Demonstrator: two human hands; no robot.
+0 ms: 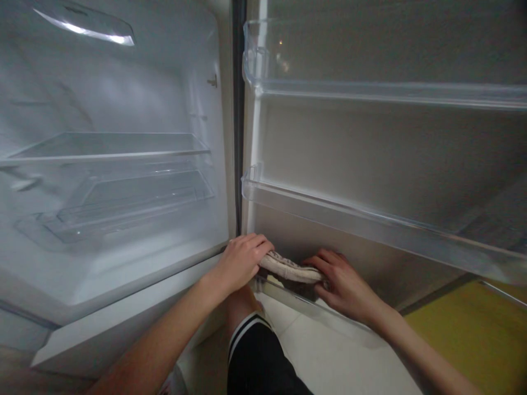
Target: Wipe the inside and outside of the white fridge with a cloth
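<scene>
A folded, off-white cloth with a darker patterned side stretches between my two hands, low against the inside of the open fridge door. My left hand is closed on the cloth's left end, close to the door's hinge side. My right hand grips its other end, thumb below and fingers on top. Both hands are over the lowest clear door bin, under the middle door bin. Parts of the cloth are hidden by my fingers.
Left of the door is the lit fridge compartment with a glass shelf and a clear lower tray. Another clear bin crosses the upper door. My knee in black shorts is below, above pale floor tiles.
</scene>
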